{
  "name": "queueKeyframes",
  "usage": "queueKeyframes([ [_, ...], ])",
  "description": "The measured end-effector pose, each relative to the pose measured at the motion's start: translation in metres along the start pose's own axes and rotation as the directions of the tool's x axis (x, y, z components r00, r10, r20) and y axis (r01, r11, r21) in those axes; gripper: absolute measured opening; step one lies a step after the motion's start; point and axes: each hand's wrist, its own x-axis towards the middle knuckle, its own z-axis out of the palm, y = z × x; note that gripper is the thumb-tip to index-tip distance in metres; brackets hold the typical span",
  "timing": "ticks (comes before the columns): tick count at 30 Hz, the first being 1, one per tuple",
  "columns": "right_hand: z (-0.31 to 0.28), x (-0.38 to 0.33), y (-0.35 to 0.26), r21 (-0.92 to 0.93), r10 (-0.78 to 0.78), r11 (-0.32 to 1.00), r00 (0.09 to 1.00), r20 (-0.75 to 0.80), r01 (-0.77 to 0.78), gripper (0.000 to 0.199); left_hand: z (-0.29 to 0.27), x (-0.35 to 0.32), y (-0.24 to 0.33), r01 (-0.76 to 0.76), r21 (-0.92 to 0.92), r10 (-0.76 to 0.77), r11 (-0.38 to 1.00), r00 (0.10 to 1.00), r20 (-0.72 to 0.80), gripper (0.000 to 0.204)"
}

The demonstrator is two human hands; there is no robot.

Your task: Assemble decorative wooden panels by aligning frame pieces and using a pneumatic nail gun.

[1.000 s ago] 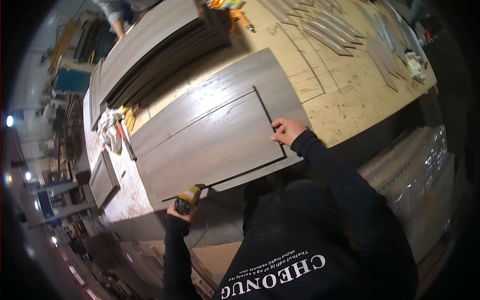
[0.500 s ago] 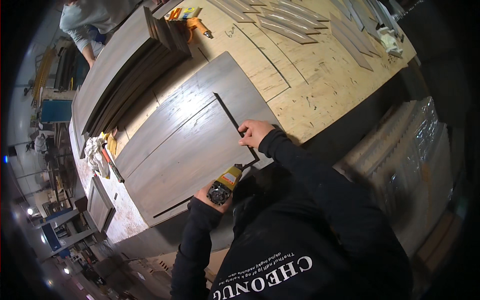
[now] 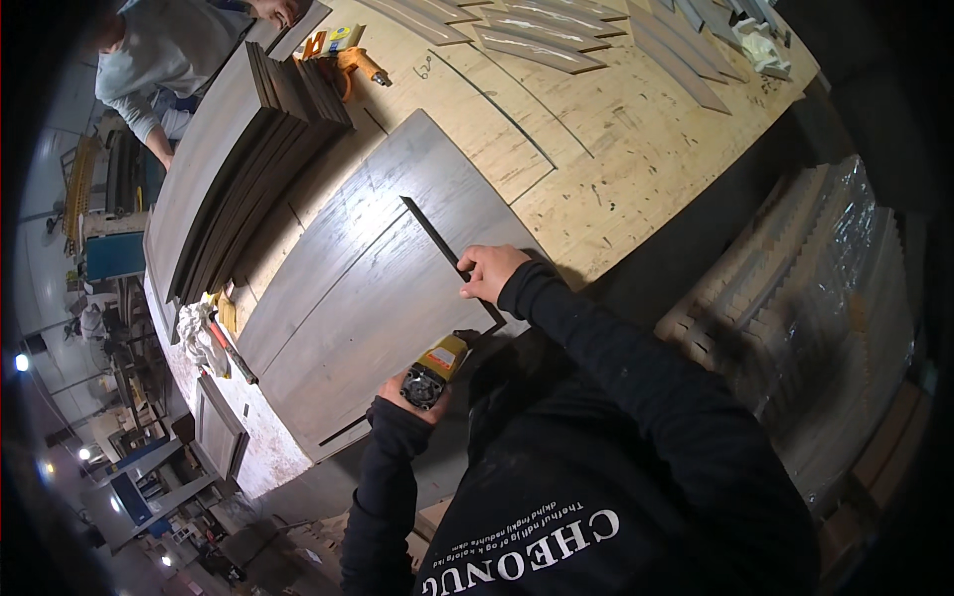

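Nearest, at about six o'clock, the left hand (image 3: 405,402) is wrapped around the rear of a yellow-and-black handheld power tool (image 3: 434,370), fingers closed on its body, so that the nose points up toward one o'clock at the near corner of the work; the forearm in a black sleeve rises from the lower edge, elbow tucked in. Just beyond, toward twelve o'clock, the right hand (image 3: 489,271) lies on the grey wood-grain rectangular panel (image 3: 348,298), fingertips curled and pinching a thin dark trim strip (image 3: 437,238) along the recess edge, seemingly to hold it seated. The panel rests flat on a pale plywood workbench (image 3: 596,149). Farther off at ten o'clock stands a stack of grey panels (image 3: 248,149), with another person's grey sleeve (image 3: 139,60) beyond.
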Motion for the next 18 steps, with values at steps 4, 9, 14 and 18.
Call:
queueKeyframes([
  [4,0.0,0.001,0.0,0.018,0.0,1.0,1.0,0.024,0.0,0.035,-0.002,0.002,0.003,0.028,0.008,-0.028,1.0,0.999,0.016,0.035],
  [9,0.005,0.0,0.002,0.021,-0.07,0.997,0.997,-0.037,0.07,0.034,-0.003,0.002,-0.004,0.017,0.116,-0.022,0.993,0.999,0.039,0.037],
  [14,0.013,-0.004,0.011,0.039,-0.069,0.997,0.995,-0.074,0.072,0.032,-0.012,0.003,0.001,-0.07,-0.021,0.07,0.997,0.997,0.033,0.038],
  [18,0.016,-0.026,0.016,0.073,-0.104,0.991,0.988,-0.11,0.113,0.029,-0.019,0.017,0.01,-0.025,-0.262,0.027,0.965,1.0,0.006,0.036],
])
